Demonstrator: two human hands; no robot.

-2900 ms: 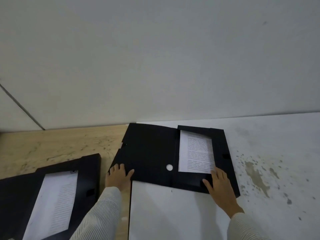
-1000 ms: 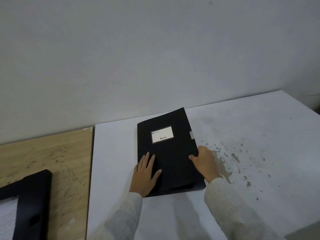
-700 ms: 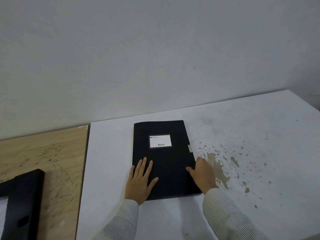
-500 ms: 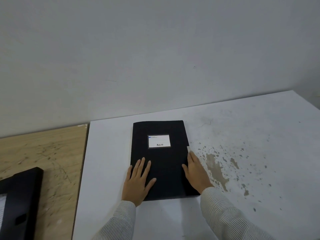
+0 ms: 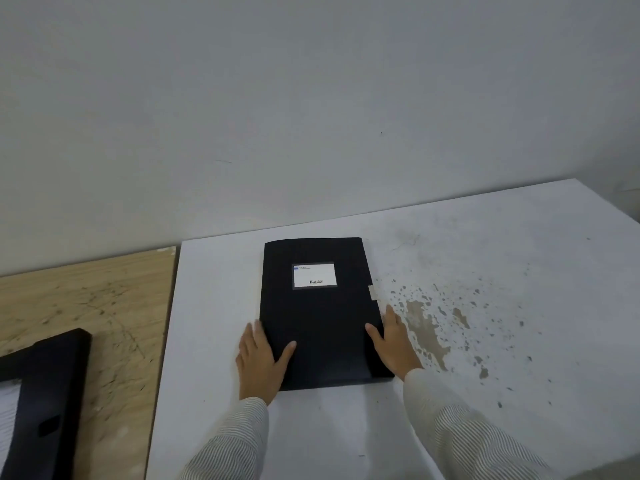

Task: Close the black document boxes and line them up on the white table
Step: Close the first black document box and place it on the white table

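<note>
Black document box (image 5: 320, 317), closed and label-up, lies flat near the white table (image 5: 485, 254) at its 9 o'clock end. The left hand (image 5: 260, 362) and right hand (image 5: 393, 341) press open-palmed against its long sides, gripping nothing, apparently squaring it. Half a second earlier the left palm lay on the lid. Next comes the open box (image 5: 45, 403) at 8 o'clock, on the wooden surface (image 5: 86, 299).

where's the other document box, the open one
In the head view it lies at the bottom left, on the wooden table: the open document box, left of the white table, partly cut off by the frame.
</note>
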